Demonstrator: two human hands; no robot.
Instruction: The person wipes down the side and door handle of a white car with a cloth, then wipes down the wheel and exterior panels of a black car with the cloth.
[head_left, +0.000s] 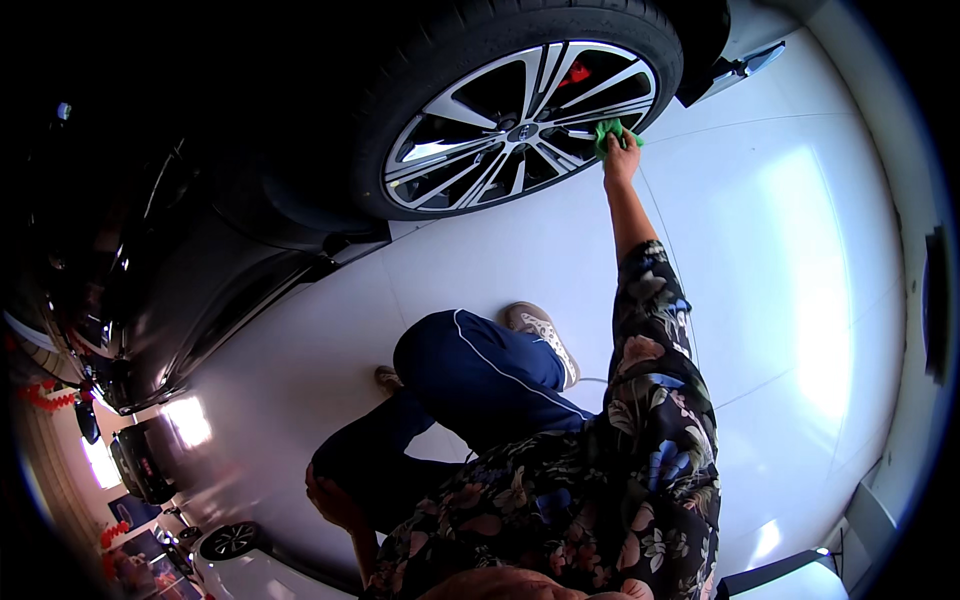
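My right hand (621, 156) is stretched out to the car wheel and grips a bunched green cloth (609, 131). The cloth lies against the lower right part of the alloy rim (487, 122), close to its outer edge. Dark and silver spokes run out from a centre cap (523, 133), with a black tyre (375, 161) around them. A red brake caliper (576, 73) shows between the upper spokes. My left hand (330, 496) rests over my left knee in dim light, holding nothing that I can see; its fingertips are partly hidden.
The black car body (225, 247) stretches along the left. Pale glossy floor (750, 247) surrounds my crouched legs (480, 375). A white car (255, 574) stands at the lower left, with a dark car (142, 465) beyond it. A pale wall (911, 300) borders the right side.
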